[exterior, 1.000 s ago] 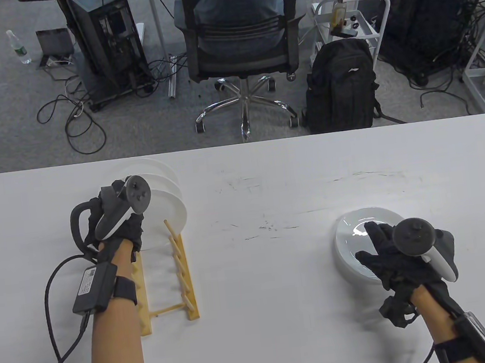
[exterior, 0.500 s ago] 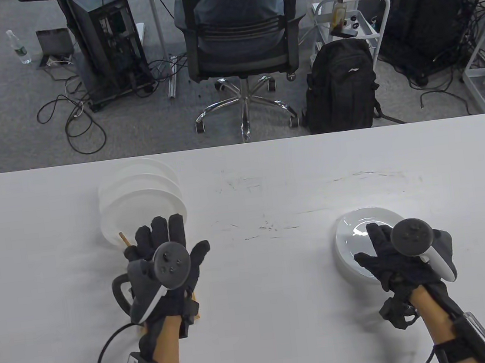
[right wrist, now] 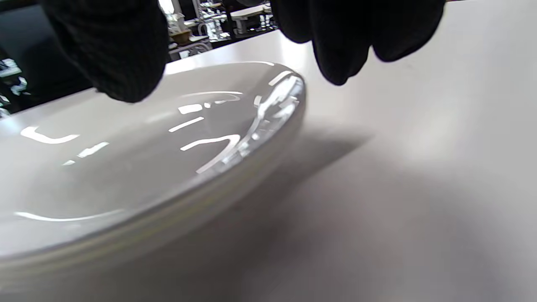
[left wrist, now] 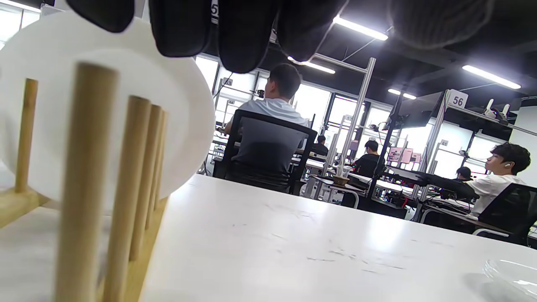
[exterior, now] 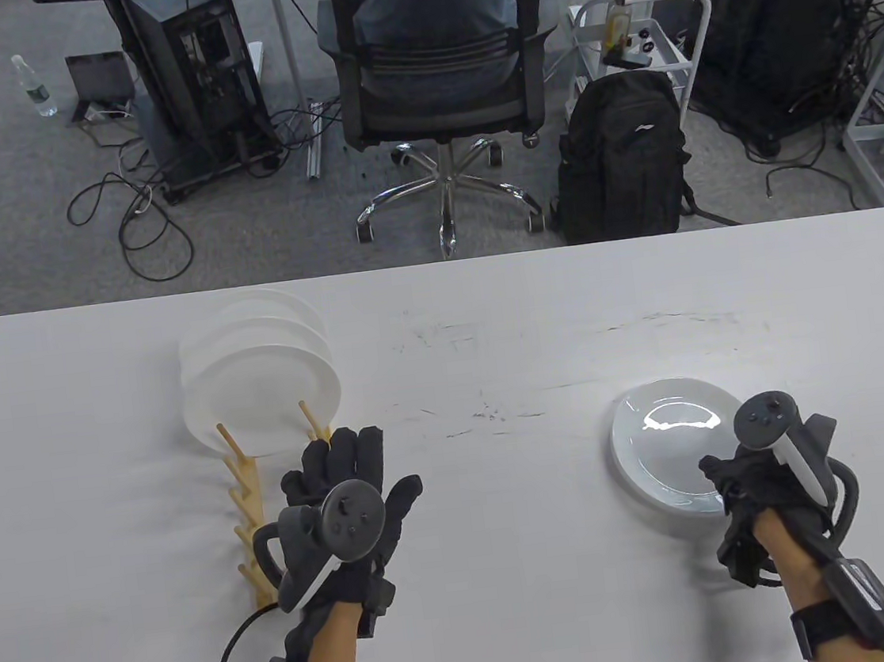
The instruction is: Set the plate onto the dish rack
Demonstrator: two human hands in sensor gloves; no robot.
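Three white plates (exterior: 260, 379) stand upright at the far end of a wooden dish rack (exterior: 244, 493); they also show in the left wrist view (left wrist: 126, 109) behind the rack's pegs (left wrist: 84, 188). My left hand (exterior: 371, 474) is open and empty, fingers spread, palm down over the rack's right rail. A white plate (exterior: 666, 445) lies flat on the right, apparently topping a short stack (right wrist: 147, 159). My right hand (exterior: 725, 474) is at its near right rim, thumb (right wrist: 113, 50) above the plate, fingers (right wrist: 344, 37) outside the rim, apart from it.
The white table (exterior: 493, 500) reaches the far edge, beyond which stand an office chair (exterior: 432, 69) and a black backpack (exterior: 622, 159). The flat plate also shows at the lower right of the left wrist view (left wrist: 512, 272).
My left hand drew back from the racked plates toward me and to the right, now empty and spread. My right hand slid off the flat plate's middle to its near right rim.
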